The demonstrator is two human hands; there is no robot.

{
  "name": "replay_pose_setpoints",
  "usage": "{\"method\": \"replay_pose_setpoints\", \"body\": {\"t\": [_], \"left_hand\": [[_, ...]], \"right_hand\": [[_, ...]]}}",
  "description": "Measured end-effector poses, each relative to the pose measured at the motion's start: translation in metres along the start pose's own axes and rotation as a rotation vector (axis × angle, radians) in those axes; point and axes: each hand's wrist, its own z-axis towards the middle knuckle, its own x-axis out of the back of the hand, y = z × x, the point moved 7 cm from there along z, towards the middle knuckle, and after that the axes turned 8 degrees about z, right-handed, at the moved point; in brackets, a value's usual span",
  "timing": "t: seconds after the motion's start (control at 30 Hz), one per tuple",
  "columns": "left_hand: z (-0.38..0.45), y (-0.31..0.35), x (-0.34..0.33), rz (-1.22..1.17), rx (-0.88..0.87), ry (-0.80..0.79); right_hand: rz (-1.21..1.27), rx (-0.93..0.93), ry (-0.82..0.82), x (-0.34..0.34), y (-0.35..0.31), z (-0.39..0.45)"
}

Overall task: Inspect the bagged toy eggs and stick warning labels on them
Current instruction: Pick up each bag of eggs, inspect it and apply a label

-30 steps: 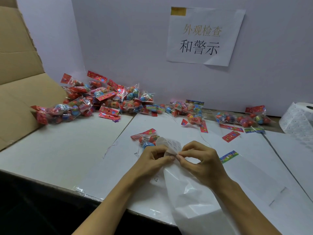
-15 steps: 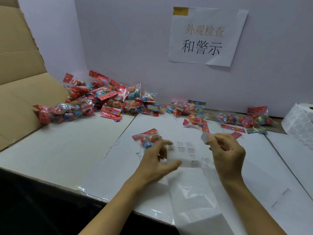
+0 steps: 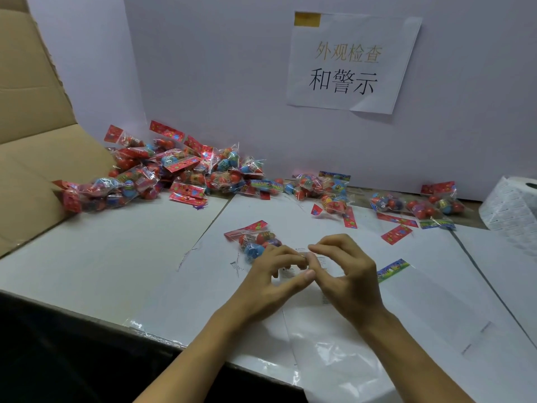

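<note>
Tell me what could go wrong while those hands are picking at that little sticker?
The clear warning label, pinched between the left hand and the right hand, is thin; it might curl and stick to itself or to the fingers. The label strip hangs over the table edge, so it could slide off. The bag of toy eggs lies right beside the left hand's fingers, and a nudge could shift it.

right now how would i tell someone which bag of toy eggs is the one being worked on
Start from the white paper sign with black characters on the back wall and drop straight down to the person's two hands. The clear bag of red and blue toy eggs with a red header card lies alone just beyond the left hand. Every other bag sits back along the wall.
</note>
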Motion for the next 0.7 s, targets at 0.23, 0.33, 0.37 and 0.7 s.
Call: {"method": "replay_pose_setpoints", "body": {"t": [0.23,0.33,0.37,0.7], "left_hand": [[0.0,0.001,0.003,-0.033,0.025,0.004],[0.0,0.004,0.005,-0.052,0.009,0.008],[0.0,0.003,0.005,-0.052,0.012,0.006],[0.004,-0.013,0.026,0.342,0.057,0.4]], "right_hand": [[0.199,-0.145,-0.143,-0.013,0.015,-0.003],[0.374,-0.399,-0.154,-0.017,0.029,-0.004],[0.418,-0.458,-0.155,-0.018,0.032,-0.005],[0.579,-0.589,-0.04,-0.014,0.042,-0.004]]}}
